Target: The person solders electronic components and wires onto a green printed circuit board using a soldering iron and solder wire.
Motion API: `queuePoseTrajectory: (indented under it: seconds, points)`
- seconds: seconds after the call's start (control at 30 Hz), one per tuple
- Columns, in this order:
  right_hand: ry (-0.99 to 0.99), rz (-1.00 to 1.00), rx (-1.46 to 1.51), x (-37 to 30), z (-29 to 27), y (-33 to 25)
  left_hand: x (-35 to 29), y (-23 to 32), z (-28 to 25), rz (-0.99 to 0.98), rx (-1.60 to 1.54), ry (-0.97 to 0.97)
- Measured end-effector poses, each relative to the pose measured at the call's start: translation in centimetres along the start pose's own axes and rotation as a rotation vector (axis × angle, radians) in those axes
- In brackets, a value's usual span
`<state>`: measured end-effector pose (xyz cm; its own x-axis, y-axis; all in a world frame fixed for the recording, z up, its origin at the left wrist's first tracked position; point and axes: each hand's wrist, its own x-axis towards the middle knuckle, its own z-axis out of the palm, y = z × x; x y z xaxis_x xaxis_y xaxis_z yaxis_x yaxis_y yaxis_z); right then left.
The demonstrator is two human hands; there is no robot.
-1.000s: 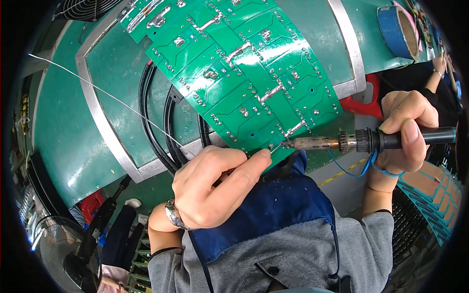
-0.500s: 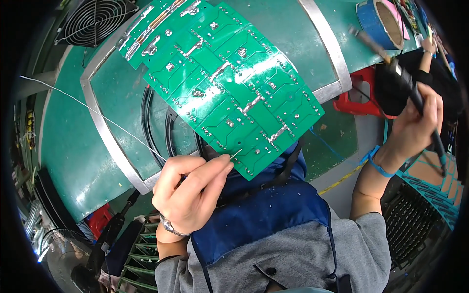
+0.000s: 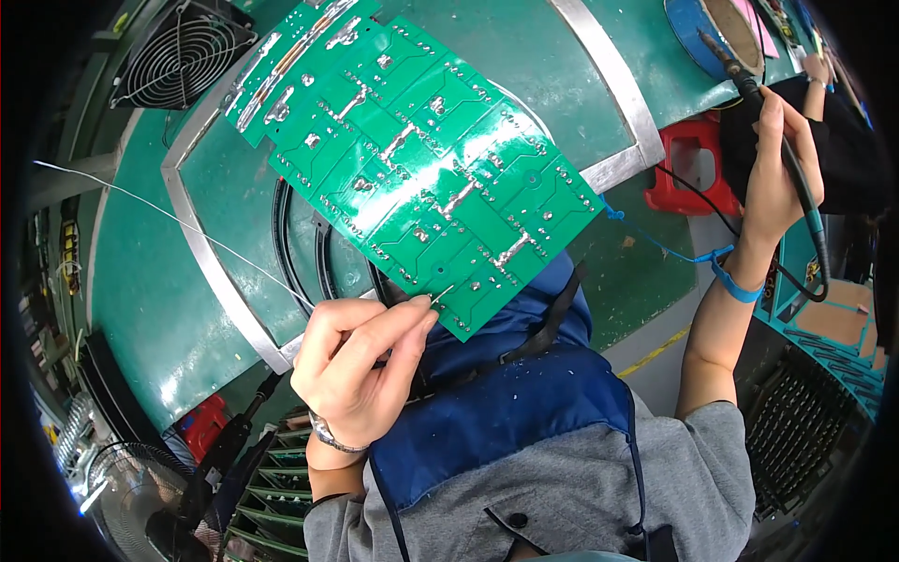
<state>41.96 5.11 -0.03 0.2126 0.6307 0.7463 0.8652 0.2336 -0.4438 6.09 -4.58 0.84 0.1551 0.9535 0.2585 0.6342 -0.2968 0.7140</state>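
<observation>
Solder wire (image 3: pixel 215 242) runs in from the left into my left hand (image 3: pixel 356 375). The thumb and forefinger pinch it closed, and a short end sticks out over the lower corner of a green circuit board (image 3: pixel 412 201). The board slants over the bench with rows of shiny solder joints up; whether my fingertips touch its edge I cannot tell. Out to the right, my right hand (image 3: pixel 787 173) is closed round the handle of a soldering iron (image 3: pixel 801 169). Its metal tip lies at the opening of a blue round roll-like thing (image 3: pixel 686 42) with a brown inside.
Metal strips (image 3: pixel 220 272) frame the green bench (image 3: pixel 131 309). A black fan with a round grille (image 3: pixel 183 56) stands at the far left. Below the iron is a red stool (image 3: pixel 688 169). From my right wristband a blue cord (image 3: pixel 655 248) leads toward the board. Another person's hand (image 3: pixel 817 70) shows far right.
My right hand has swung the iron so its tip now meets the blue round thing's opening. The board appears slightly further left in view; my left hand keeps its pinch on the solder wire.
</observation>
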Motion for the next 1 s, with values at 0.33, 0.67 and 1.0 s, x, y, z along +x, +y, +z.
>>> queuePoseTrajectory:
  seconds: [0.33,0.67,1.0]
  points:
    - [0.0,0.093,0.041,-0.6,-1.0,-0.8,0.3,1.0,0.6,-0.064,-0.117,-0.007]
    - [-0.143,0.081,0.249,-3.7,-3.3,-4.4,2.0,2.5,1.2,0.076,-0.015,-0.113]
    - [-0.399,0.305,0.511,-5.8,-4.3,-5.2,4.6,1.3,1.1,0.008,0.068,0.062]
